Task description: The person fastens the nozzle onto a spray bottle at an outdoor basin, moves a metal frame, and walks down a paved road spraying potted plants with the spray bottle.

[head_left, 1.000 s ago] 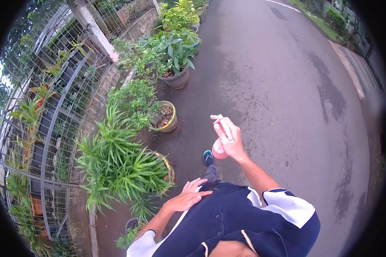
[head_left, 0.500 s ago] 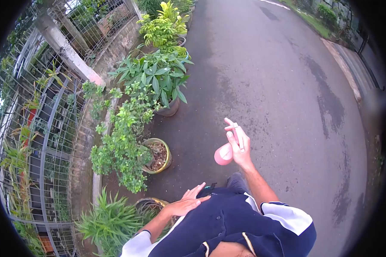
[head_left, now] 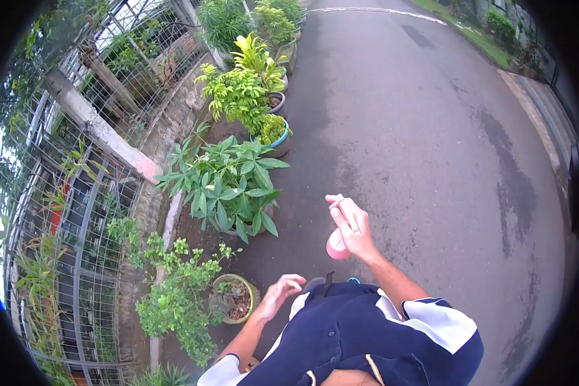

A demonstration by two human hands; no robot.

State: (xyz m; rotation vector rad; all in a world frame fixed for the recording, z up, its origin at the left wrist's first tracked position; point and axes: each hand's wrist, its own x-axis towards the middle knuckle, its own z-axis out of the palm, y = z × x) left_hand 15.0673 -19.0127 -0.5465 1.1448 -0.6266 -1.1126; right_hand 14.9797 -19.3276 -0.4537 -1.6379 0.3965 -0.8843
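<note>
My right hand is raised over the road, its fingers wrapped round a pink round object that shows at the palm's left side. A ring sits on one of its fingers. Beside my waist hangs my left hand, its fingers apart and slightly bent, with nothing in it. It is nearest to the dark blue and white shirt and a potted shrub's yellow-green pot.
Potted plants line the left edge of the asphalt road, among them a broad-leaved plant and a blue-rimmed pot. Behind them run a low wall and a metal fence. A grass strip borders the far right.
The pots and plants have shifted down the view as I move forward. My left hand has come away from the shirt front. My right hand still holds the pink object.
</note>
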